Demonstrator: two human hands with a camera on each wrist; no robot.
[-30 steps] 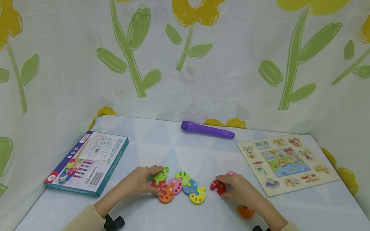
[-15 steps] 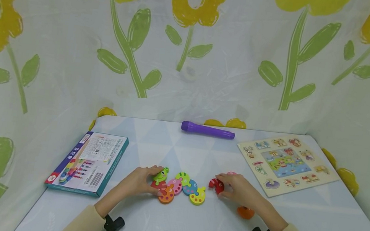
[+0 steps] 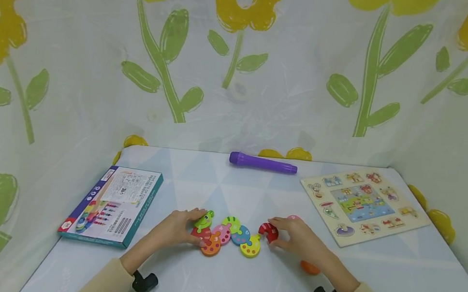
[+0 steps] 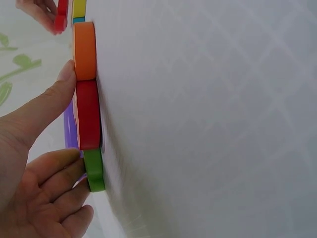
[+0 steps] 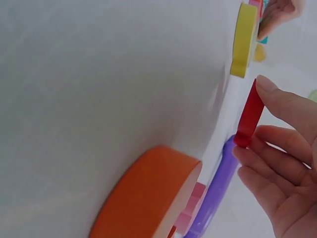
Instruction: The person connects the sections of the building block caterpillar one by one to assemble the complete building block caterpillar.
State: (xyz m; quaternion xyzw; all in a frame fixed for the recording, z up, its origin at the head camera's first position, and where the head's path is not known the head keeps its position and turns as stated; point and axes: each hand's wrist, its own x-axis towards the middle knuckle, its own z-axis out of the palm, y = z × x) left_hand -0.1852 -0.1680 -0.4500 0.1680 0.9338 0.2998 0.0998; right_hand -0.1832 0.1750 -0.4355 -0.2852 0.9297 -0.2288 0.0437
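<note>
A caterpillar puzzle of joined, colourful pieces (image 3: 241, 236) lies on the table, green head at the left and a yellow piece (image 3: 250, 246) at its right end. My left hand (image 3: 177, 229) holds its head end: in the left wrist view the thumb touches the orange piece (image 4: 85, 52) and the fingers touch the green head (image 4: 94, 169), with a red piece (image 4: 88, 115) between. Just right of the yellow piece, my right hand (image 3: 299, 239) pinches a red striped puzzle piece (image 3: 269, 232) between thumb and fingers. In the right wrist view that piece is raised off the table, apart from the yellow one.
Behind and below the right hand lie a pink piece (image 3: 294, 217), mostly hidden, and an orange piece (image 3: 310, 268). A boxed toy (image 3: 112, 206) lies at the left, a purple toy microphone (image 3: 263, 163) at the back, and a picture puzzle board (image 3: 364, 206) at the right.
My right hand has moved left with the red puzzle piece, bringing it close to the yellow end of the caterpillar. The left hand stays where it was.
</note>
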